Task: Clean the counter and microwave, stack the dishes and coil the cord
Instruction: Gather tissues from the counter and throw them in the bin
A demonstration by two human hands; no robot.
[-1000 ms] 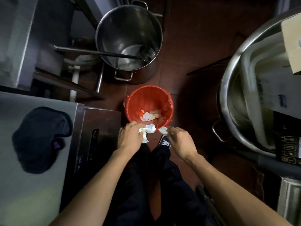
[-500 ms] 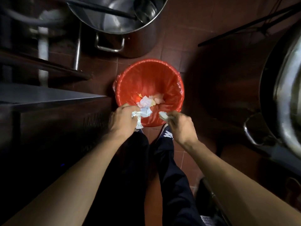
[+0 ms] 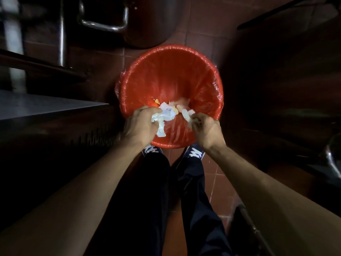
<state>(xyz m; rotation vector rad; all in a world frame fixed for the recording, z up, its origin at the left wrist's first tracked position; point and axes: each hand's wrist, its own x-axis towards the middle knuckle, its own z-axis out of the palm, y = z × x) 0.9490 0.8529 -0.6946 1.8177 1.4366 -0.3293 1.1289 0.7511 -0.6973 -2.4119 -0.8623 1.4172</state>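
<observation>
A red bin (image 3: pixel 171 71) lined with a red plastic bag stands on the tiled floor right in front of my feet. Both hands are over its near rim. My left hand (image 3: pixel 140 124) grips a crumpled white tissue (image 3: pixel 164 119) whose tail hangs down below the fist. My right hand (image 3: pixel 206 130) pinches a smaller white scrap (image 3: pixel 187 114) between thumb and fingertips. Other crumpled paper and yellowish waste (image 3: pixel 175 106) lie at the bottom of the bin.
A large steel pot (image 3: pixel 129 21) with a handle stands just beyond the bin. A steel counter edge (image 3: pixel 46 106) is at the left, with a dark appliance front below it. Another steel vessel's handle (image 3: pixel 332 161) shows at the right edge.
My head has lowered toward the bin, which now fills the middle of the view. Both hands have moved forward from the bin's near edge to over its inside, still holding the tissue pieces.
</observation>
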